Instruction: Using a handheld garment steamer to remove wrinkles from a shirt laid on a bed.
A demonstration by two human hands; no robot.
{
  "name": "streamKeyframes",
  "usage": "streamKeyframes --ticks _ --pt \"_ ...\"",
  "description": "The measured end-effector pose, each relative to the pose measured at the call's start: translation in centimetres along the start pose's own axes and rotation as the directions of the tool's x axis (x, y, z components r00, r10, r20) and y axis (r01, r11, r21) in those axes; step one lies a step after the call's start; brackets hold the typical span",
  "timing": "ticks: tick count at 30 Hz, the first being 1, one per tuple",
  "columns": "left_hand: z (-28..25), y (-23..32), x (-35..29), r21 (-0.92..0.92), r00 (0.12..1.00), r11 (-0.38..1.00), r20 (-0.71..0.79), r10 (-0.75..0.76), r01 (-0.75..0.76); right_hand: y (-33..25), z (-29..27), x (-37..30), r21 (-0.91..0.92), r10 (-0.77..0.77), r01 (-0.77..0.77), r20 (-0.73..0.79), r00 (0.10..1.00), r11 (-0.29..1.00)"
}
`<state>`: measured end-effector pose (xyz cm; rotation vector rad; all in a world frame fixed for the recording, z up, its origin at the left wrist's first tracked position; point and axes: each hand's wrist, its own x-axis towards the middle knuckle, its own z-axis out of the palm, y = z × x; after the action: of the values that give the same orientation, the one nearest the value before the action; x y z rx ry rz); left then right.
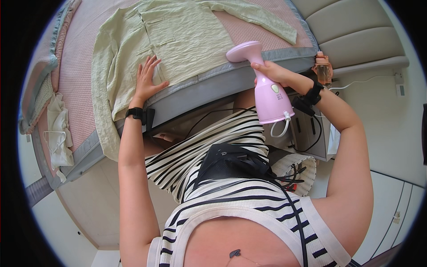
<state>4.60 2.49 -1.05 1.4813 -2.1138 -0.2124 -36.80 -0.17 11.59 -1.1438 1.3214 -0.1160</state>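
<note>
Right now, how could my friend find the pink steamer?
Find the big bed with a pale green shirt spread on it. By the bed's near edge, toward the right, the person's right grip holds the steamer. It's shiny pink with a flared head and white cord, unlike the flat shirt or orange bottle.

Shirt (187, 42) on bed (78, 66) (bottle (324, 71) seemingly beside)

Two hands, one left hand (149, 82) and one right hand (273, 73), appear with two wristbands (134, 113), one shirt (189, 42), one steamer (272, 100), one bed (204, 92) and one headboard (362, 35). Also pictured: one bottle (323, 71), one basket (308, 162), one nightstand (307, 129), one pouch (229, 164), one pendant (235, 253) and one white cloth (58, 118). The black and white cords (287, 117) overlap too much for a sure count, as do the bedding layers (42, 95) at left.
</note>
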Motion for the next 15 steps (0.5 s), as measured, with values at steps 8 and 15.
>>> streamKeyframes --ticks 8,15 --pt "0.02 0.00 -0.01 -0.005 1.000 1.000 -0.002 -0.001 0.001 0.31 -0.50 0.18 0.005 0.012 -0.012 -0.006 1.000 1.000" --pt "0.02 0.01 -0.21 -0.015 1.000 1.000 0.004 -0.014 0.014 0.64 -0.61 -0.07 0.009 -0.004 0.004 -0.042 0.999 1.000"
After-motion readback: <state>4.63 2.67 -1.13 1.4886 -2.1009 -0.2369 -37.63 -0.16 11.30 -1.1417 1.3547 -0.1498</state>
